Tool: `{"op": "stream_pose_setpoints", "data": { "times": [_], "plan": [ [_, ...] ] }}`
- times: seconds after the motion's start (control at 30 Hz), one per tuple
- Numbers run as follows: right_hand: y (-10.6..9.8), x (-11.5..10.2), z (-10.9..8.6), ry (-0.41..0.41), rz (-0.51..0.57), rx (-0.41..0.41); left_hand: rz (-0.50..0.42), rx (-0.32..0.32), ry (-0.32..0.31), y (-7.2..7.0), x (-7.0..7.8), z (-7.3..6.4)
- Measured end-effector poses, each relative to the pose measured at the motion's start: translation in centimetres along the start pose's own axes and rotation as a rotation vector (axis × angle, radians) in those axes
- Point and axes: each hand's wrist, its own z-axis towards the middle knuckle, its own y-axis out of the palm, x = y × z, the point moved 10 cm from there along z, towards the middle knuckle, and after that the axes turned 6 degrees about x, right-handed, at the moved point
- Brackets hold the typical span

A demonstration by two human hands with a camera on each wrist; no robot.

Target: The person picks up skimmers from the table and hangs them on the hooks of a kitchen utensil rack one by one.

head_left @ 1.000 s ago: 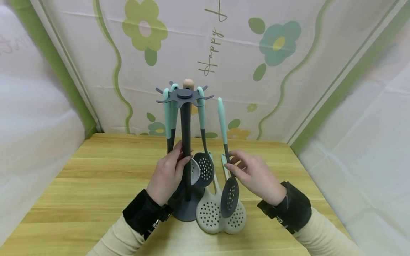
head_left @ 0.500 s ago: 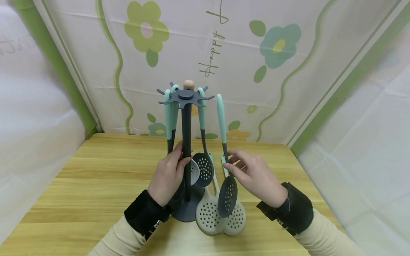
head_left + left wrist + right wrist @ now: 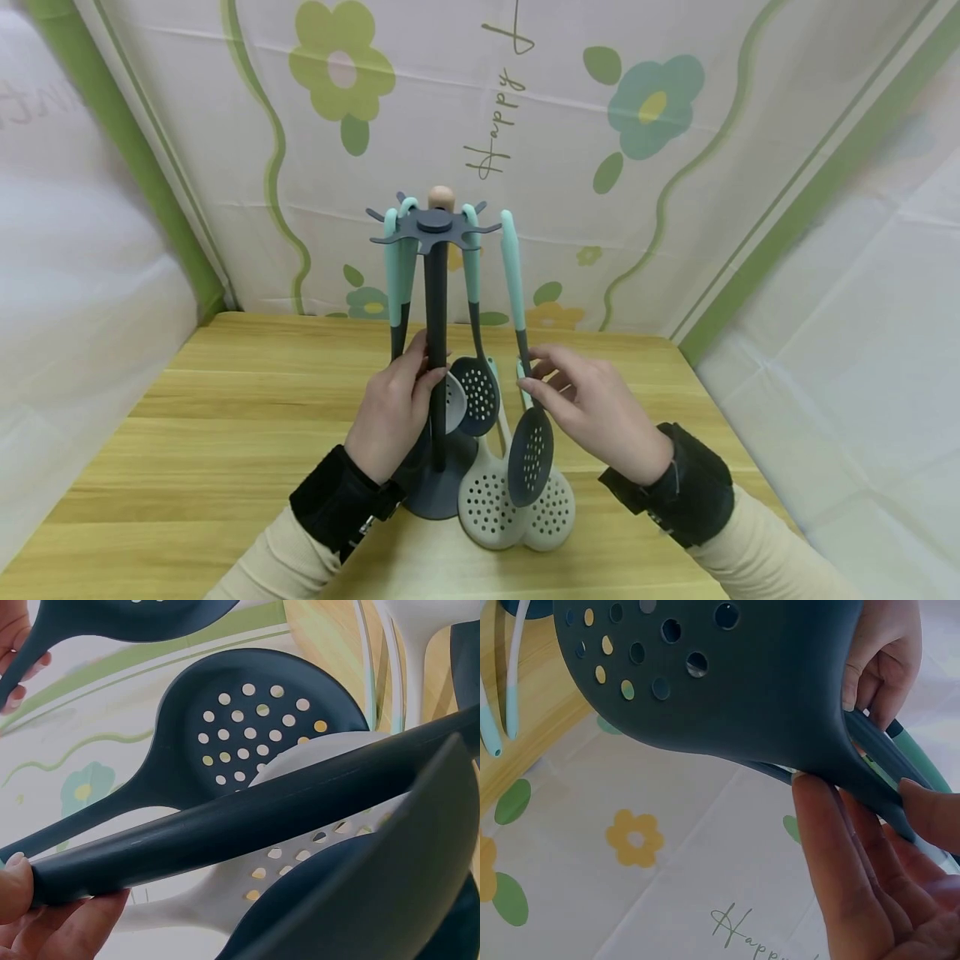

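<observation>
A dark skimmer (image 3: 531,458) with a mint handle is pinched at its neck by my right hand (image 3: 600,408). Its hooked top is close beside a right arm of the utensil stand (image 3: 436,292); whether they touch I cannot tell. My left hand (image 3: 390,408) grips the stand's dark pole, as the left wrist view also shows with its fingers (image 3: 82,922) curled round it. Another dark skimmer (image 3: 480,396) hangs from the stand, as do mint-handled utensils on the left, partly hidden by my hand. Behind the pole shows a grey perforated utensil (image 3: 454,404).
Two pale grey skimmers (image 3: 491,508) lie overlapping on the wooden table (image 3: 247,433), right of the stand's round base (image 3: 438,492). A wooden knob (image 3: 441,197) shows behind the stand's top. Flower-printed cloth (image 3: 540,208) rises behind the table, with white cloth at both sides.
My right hand has brought the skimmer slightly left and its handle top has risen, leaning closer to the stand's arm. My left hand stays on the pole.
</observation>
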Motion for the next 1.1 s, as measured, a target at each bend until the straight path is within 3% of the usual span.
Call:
{"op": "stream_pose_setpoints", "data": {
  "times": [1.1],
  "plan": [
    [0.8,-1.3,0.6,-0.091,0.010,0.017,0.004,0.006,0.009,0.0,0.0,-0.1]
  ]
}}
